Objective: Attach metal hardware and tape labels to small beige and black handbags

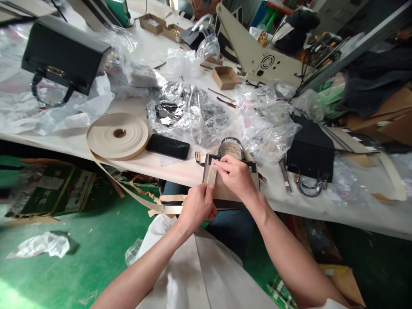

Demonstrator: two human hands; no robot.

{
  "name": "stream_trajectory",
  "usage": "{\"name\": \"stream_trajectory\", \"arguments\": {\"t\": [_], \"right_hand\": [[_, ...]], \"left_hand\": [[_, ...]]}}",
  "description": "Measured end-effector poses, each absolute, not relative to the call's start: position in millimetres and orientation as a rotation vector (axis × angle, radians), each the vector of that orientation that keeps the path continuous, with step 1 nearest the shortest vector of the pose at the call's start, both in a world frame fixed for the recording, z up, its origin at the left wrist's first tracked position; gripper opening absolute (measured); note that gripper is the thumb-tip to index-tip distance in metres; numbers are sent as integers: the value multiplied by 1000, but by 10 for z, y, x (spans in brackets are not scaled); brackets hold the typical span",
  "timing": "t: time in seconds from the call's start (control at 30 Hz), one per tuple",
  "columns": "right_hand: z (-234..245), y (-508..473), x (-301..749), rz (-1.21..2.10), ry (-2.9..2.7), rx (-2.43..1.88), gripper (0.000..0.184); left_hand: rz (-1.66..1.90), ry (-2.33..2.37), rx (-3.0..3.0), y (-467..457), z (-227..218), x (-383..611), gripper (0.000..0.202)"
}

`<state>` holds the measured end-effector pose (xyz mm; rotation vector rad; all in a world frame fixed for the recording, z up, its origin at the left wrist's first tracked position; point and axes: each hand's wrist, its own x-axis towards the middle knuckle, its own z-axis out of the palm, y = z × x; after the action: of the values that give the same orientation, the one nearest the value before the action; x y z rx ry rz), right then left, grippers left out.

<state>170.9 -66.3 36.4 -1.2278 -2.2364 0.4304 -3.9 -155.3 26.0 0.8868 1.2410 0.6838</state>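
Observation:
At the table's front edge lies a dark-edged bag panel [225,192] with a beige inner face and a curved handle [230,140] at its far side. A beige tape strip [210,175] runs along the panel's left edge. My left hand [198,205] is closed on the strip at the panel's near left corner, thumb on top. My right hand [237,177] reaches over the panel, its fingers pinched together at the strip's far end. Left of them, a large roll of beige tape [135,128] lies flat, its loose band hanging over the table edge toward my left hand.
A black phone [168,146] lies beside the roll. Black handbags stand at the left [64,53] and right [310,148]. Crumpled clear plastic [209,113] covers the middle. Behind are a small cardboard box [226,78] and a beige machine [257,56]. Another person's hands [198,6] show at the top.

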Motion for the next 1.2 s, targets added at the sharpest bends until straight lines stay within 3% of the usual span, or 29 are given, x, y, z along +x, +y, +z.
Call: {"name": "stream_trajectory", "arguments": {"t": [0.17,0.3,0.43,0.53,0.73,0.93,1.0,1.07,1.2], "right_hand": [[392,-608,1597,488,-2323,-1316,35],[443,-553,1711,806,-2038,-1358,33],[609,-782,2097,1239,-1408,-1440,55],[778,-1116,2350,1382,-1287,-1441,65],[1017,-1506,2508,1030,-1316,-1600,40],[1063,-1604,2679,1232,-1451,-1591,39],[1028,-1599,2701,1267,-1535,-1572,37],[958,-1546,2702,1041,-1616,-1564,32],[758,-1263,2746,268,-1732,-1600,26]], "left_hand": [[803,1202,1190,-1793,874,-115,47],[695,1025,1278,-1992,1380,-269,46],[590,1084,1089,-1795,1142,-316,51],[515,1035,1051,-1590,859,-144,50],[466,973,1087,-1495,749,227,57],[596,790,1231,-1383,750,299,54],[605,692,1132,-1355,757,407,44],[572,740,1053,-1336,732,568,45],[615,953,950,-1275,574,938,42]]}}
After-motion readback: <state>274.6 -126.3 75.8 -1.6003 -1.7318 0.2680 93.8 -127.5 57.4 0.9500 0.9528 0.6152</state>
